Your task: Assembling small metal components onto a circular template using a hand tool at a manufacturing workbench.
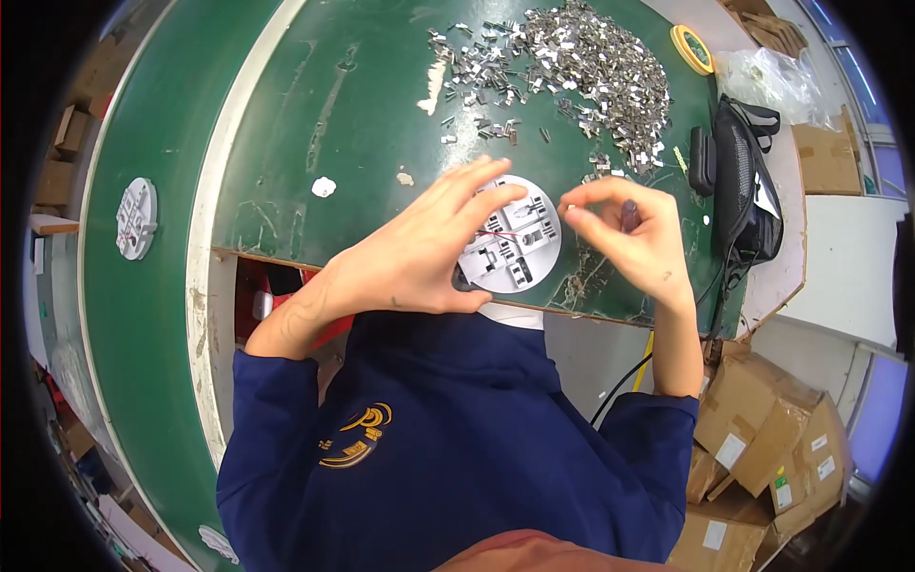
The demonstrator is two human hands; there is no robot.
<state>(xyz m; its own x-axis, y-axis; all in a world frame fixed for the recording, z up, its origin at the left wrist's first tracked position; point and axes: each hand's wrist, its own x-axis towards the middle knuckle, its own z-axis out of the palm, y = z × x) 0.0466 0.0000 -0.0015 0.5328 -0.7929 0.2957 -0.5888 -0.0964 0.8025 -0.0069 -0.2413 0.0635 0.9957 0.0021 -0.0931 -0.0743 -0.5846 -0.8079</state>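
Observation:
My left hand (419, 238) is wrapped round the left side of a round white plastic disc (540, 250) at the table's near edge. Its face has moulded slots, several dark and metal fittings, and thin red and dark wires. Just right of the disc, my right hand (634, 234) is closed, thumb and forefinger pinched on a tiny light-coloured piece too small to name. A short dark rod-like end (630, 215) shows among its curled fingers; the rest of that thing is hidden.
A big heap of small metal clips (610, 71) spreads over the green table (381, 114). At the right lie a yellow tape roll (692, 50), a black bag (748, 191) and a clear plastic bag (777, 81). Another white disc (137, 219) rests on the left green strip. Cardboard boxes (762, 429) stand lower right.

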